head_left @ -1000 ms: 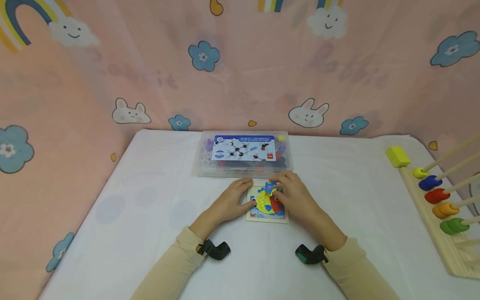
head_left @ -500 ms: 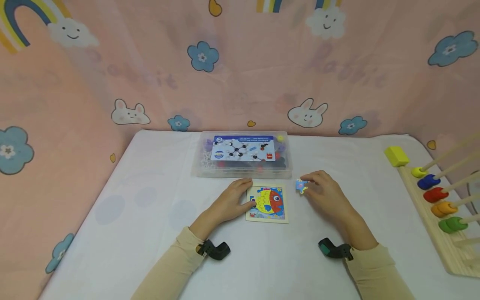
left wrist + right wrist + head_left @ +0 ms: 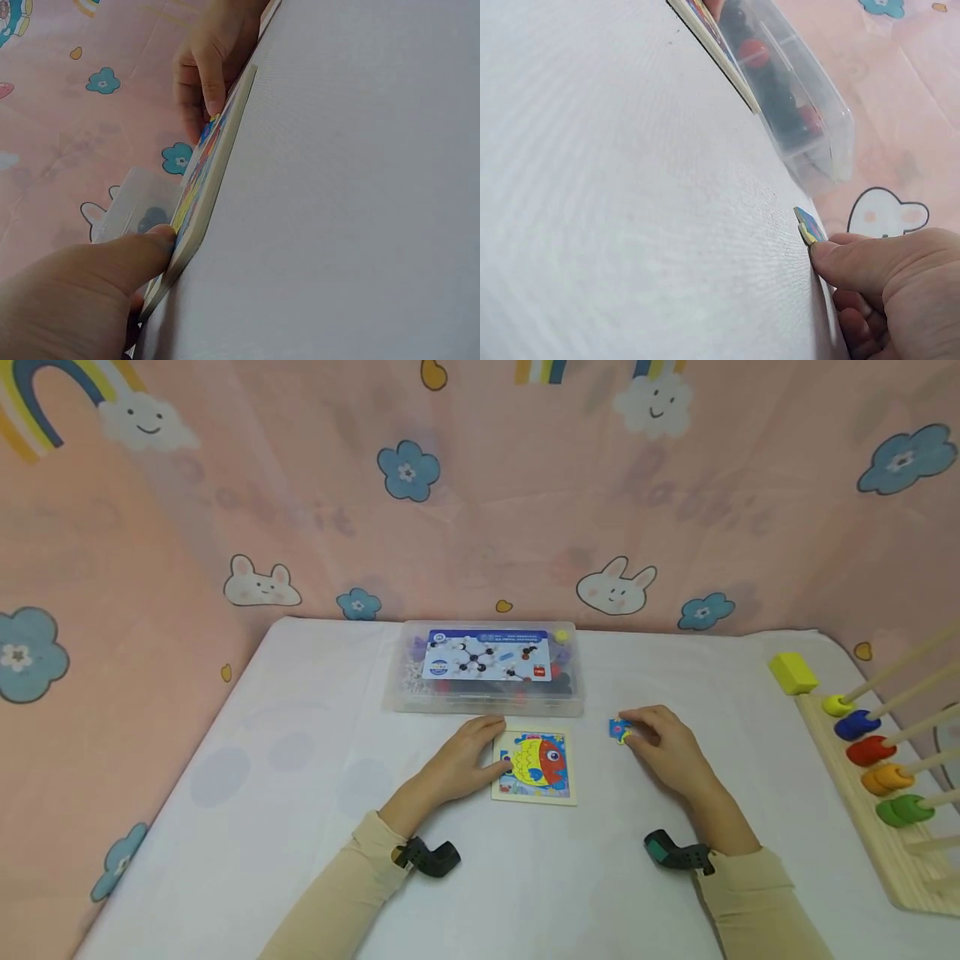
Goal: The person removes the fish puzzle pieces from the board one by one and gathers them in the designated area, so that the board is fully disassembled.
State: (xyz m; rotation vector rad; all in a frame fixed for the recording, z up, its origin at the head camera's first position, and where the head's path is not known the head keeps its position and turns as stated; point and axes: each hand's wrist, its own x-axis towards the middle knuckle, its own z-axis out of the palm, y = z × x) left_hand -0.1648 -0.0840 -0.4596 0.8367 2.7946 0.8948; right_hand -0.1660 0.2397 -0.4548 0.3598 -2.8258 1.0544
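A small wooden jigsaw puzzle point(image 3: 542, 768) with a yellow and red fish picture lies flat on the white cloth. My left hand point(image 3: 459, 766) holds its left side, thumb on the picture's left edge and fingers by the top left corner. In the left wrist view the thumb point(image 3: 139, 259) presses on the board's edge point(image 3: 217, 169). Right of the puzzle, my right hand point(image 3: 667, 752) pinches a blue and yellow jigsaw piece point(image 3: 619, 730) between thumb and fingers. The right wrist view has this piece point(image 3: 807, 225) at the cloth; whether it touches cannot be told.
Just behind the puzzle lies a clear plastic box point(image 3: 487, 697) with a molecule-picture label and coloured parts inside. A wooden bead rack point(image 3: 862, 810) with upright rods stands at the right, a yellow block point(image 3: 795, 673) at its far end. A pink patterned curtain point(image 3: 480, 527) hangs behind.
My right hand has moved from over the puzzle's upper right to the cloth on the right, carrying the jigsaw piece. The left hand and the puzzle have stayed in place.
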